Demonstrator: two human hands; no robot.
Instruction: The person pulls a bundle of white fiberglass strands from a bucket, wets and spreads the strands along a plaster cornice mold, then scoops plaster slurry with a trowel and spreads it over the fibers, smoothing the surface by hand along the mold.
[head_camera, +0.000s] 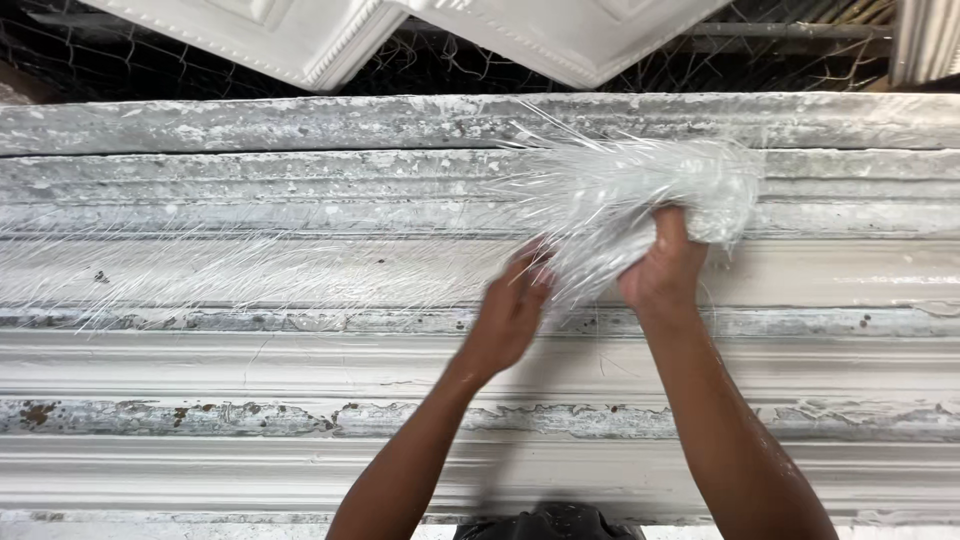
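Note:
A long white plaster moulding form (200, 370) with stepped grooves runs left to right under my arms. My right hand (665, 270) is shut on a thick bundle of glassy white fibre strands (650, 185) held just above the form. My left hand (512, 310) is blurred beside it, fingers touching the loose ends of the same bundle. More thin fibres (250, 265) lie spread flat along the wet middle groove to the left.
White decorative plaster panels (300, 35) lean at the top against wire mesh (430, 60). The form's far ledge (300, 120) is crusted with dried plaster. Brown stains (40, 412) mark a near ridge at left.

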